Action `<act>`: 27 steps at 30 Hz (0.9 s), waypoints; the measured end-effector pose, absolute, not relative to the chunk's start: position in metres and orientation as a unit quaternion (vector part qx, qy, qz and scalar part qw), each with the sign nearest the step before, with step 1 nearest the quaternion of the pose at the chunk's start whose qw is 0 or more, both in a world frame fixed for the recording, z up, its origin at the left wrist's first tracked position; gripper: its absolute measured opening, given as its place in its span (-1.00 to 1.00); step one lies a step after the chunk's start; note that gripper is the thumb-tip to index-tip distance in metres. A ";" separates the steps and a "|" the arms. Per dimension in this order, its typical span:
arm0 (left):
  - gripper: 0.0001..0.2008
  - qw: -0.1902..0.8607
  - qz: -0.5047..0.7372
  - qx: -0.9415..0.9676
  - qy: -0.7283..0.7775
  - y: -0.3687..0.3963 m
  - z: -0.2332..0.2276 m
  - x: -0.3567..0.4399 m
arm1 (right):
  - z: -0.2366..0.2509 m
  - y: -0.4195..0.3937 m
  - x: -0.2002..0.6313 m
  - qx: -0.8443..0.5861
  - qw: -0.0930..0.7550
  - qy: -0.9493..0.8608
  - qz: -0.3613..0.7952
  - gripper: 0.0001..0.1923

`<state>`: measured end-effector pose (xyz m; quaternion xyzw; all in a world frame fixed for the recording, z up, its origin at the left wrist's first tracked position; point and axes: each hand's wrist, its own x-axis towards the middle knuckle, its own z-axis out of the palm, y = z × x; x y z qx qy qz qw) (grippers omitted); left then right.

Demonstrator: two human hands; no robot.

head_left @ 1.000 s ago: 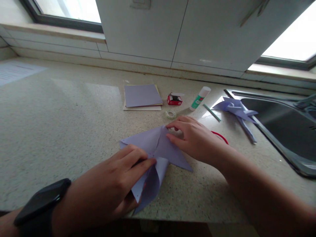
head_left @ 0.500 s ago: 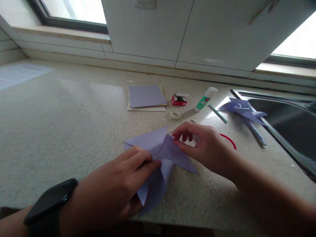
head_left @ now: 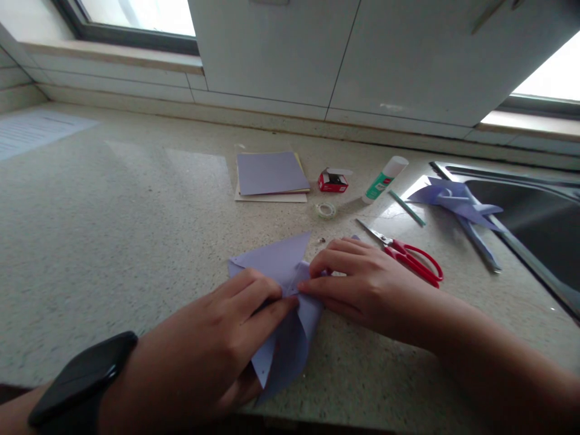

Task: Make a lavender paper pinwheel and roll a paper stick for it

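A purple paper pinwheel [head_left: 272,254] lies at the counter's front edge, its corners pricked with small holes. My left hand [head_left: 226,329] grips it from the left, fingers pinching near its centre and the thumb side partly under the paper. From the right, my right hand [head_left: 353,278] presses a folded-over corner onto the middle, fingertips almost touching those of my left hand. The fingers hide much of the centre. Red-handled scissors [head_left: 403,251] lie just beyond my right hand, blades pointing back left.
Behind are stacked coloured paper [head_left: 272,173], a tape roll [head_left: 325,209], a small red box [head_left: 333,180], a glue stick [head_left: 385,179] and a green stick [head_left: 408,208]. A finished purple pinwheel [head_left: 453,199] rests at the sink's [head_left: 521,223] edge. A printed sheet [head_left: 40,130] lies far left.
My right hand has brought the right-hand corner of the paper inward and down to the centre. The scissors have come into fuller view. My left hand has stayed nearly still.
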<state>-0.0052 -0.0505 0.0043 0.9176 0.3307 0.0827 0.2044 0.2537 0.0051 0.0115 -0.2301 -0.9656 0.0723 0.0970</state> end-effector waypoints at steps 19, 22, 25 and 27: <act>-0.40 0.092 0.092 0.946 0.298 -0.056 0.000 -0.005 | 0.016 0.002 0.254 -0.241 0.079 -0.962 0.103 -0.77; -0.40 0.095 0.096 0.947 0.292 -0.056 0.001 -0.004 | 0.016 0.003 0.254 -0.238 0.078 -0.963 0.101 -0.78; -0.44 0.115 0.093 0.941 0.304 -0.055 0.003 -0.005 | 0.016 0.003 0.254 -0.235 0.084 -0.964 0.094 -0.78; -0.44 0.129 0.089 0.937 0.312 -0.055 0.003 -0.005 | 0.016 0.003 0.254 -0.233 0.085 -0.964 0.091 -0.77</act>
